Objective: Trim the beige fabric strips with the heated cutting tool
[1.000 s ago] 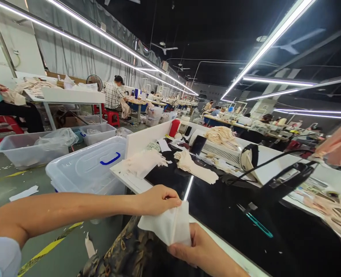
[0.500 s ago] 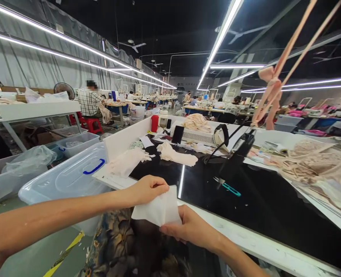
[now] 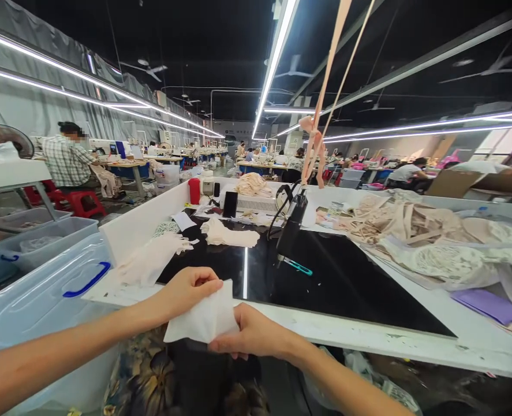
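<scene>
A small white piece of fabric is stretched between my hands, above my lap at the table's front edge. My left hand pinches its upper edge. My right hand grips the lower right side, thumb on top and fingers underneath. Beyond them, on the black tabletop panel, lie turquoise thread snips and a bunched cream cloth. A pile of pale sheer fabric rests at the left corner of the table.
A lidded plastic bin with a blue handle stands at left. Cream garments and a purple piece cover the right side. A black device stands mid-table, peach straps hanging above it. A co-worker sits at far left.
The view has swung to the right, so the table and bin sit further left and more garments show at right. Both hands keep hold of the white fabric in nearly the same pose.
</scene>
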The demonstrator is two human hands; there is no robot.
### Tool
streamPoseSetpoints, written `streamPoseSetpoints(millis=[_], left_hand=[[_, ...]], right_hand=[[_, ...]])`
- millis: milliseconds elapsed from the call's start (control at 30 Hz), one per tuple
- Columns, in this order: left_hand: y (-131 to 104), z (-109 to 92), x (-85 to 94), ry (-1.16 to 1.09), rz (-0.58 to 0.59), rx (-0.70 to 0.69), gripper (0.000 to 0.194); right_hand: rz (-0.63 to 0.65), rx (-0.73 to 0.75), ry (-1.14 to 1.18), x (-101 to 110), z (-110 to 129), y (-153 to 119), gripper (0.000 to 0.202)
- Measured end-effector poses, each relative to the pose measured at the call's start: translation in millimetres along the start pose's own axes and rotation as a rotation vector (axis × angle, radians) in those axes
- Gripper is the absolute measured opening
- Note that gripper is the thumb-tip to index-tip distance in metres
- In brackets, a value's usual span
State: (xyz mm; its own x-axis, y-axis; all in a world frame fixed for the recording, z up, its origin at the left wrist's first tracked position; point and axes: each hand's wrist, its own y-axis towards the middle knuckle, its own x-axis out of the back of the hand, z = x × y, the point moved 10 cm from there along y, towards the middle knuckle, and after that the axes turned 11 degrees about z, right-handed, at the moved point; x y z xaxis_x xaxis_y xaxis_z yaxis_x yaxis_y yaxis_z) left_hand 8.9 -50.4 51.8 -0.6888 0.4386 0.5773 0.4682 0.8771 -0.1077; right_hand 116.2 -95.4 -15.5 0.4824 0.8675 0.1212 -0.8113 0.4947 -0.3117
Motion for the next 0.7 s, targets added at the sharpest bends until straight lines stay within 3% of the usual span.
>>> streamPoseSetpoints(millis=[267,533,700], left_hand=[[12,5,6.3,-0.015,0.023,-0.023,0.056],[40,4,15.9,-0.028,0.013,-0.07,0.05],[60,-1,31.1,0.091,-0.026,-0.183,0.044]], right_hand=[[-0.034,0.001,0.022,10,1,8,0.018],[-0.139,-0.034,0.047,36,-9,15,0.025],[-0.206,-0.016,-0.013,59,-8,25,0.036]])
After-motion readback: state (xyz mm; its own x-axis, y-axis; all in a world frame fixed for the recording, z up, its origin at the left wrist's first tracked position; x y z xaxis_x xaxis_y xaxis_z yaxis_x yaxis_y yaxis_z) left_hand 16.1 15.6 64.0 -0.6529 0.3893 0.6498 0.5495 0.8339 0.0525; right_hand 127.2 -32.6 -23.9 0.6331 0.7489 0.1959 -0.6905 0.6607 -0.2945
